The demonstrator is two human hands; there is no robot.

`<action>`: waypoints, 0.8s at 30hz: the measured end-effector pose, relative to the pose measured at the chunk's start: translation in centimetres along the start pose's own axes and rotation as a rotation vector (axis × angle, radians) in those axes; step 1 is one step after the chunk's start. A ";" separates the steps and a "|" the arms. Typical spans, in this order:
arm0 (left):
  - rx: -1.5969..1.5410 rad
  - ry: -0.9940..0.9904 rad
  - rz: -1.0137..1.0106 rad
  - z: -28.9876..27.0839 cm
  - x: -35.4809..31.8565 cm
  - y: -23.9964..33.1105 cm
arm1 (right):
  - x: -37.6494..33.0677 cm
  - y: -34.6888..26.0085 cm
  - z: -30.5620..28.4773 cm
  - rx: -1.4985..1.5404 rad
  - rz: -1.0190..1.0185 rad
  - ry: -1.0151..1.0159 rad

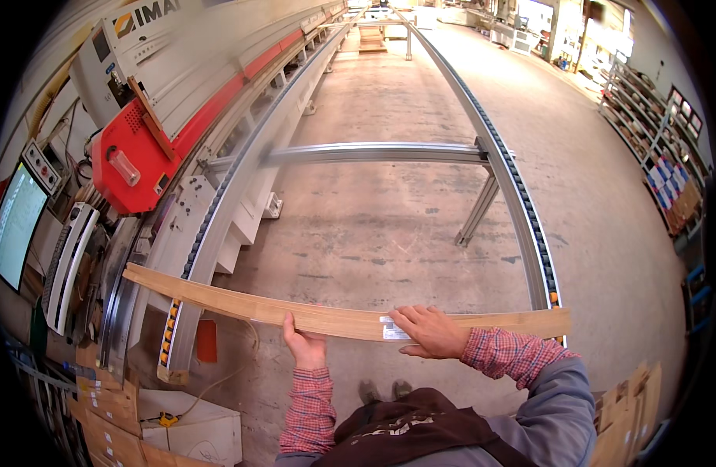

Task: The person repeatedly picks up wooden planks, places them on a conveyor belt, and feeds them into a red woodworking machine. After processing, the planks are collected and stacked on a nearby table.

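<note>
A long, narrow wooden board [241, 302] lies crosswise over the near ends of two roller rails. Its left end reaches past the left rail toward the machine, and its right end rests by the right rail. My left hand [303, 345] grips the near edge from below, thumb up against the board's face and the other fingers hidden underneath. Over the right half, my right hand [432, 331] holds the board from above, fingers across its top and thumb along the near edge. A white printed label [393, 328] sits on the board beside the right hand's fingers.
The left rail [232, 187] and right rail [521, 194] run far ahead, joined by a metal crossbar [373, 152]. A machine with a red cover [128, 167] and a screen [17, 222] stand left. Cardboard [109, 412] lies lower left; a loaded rack [646, 117] stands right.
</note>
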State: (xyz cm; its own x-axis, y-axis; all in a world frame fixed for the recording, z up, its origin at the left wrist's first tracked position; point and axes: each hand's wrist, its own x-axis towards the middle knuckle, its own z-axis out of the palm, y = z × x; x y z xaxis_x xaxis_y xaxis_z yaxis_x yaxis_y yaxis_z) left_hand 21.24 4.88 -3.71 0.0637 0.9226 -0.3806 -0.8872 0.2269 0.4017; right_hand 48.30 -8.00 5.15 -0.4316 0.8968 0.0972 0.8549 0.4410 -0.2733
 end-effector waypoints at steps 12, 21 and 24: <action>0.042 0.046 0.016 1.3 -1.0 0.1 | -0.1 0.2 0.0 0.054 0.000 0.042; 0.093 0.128 0.062 0.8 -0.1 -0.3 | 2.4 3.2 1.8 0.556 0.204 -0.098; 0.072 0.138 0.025 0.7 -0.2 0.0 | 6.4 5.7 1.9 0.812 0.291 -0.281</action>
State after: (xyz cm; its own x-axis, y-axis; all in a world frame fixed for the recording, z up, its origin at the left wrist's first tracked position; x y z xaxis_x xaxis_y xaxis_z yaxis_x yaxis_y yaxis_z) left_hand 21.57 4.92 -3.09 -0.0261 0.8777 -0.4785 -0.8526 0.2303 0.4691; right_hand 49.87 0.21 2.42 -0.3760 0.8804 -0.2891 0.5209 -0.0572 -0.8517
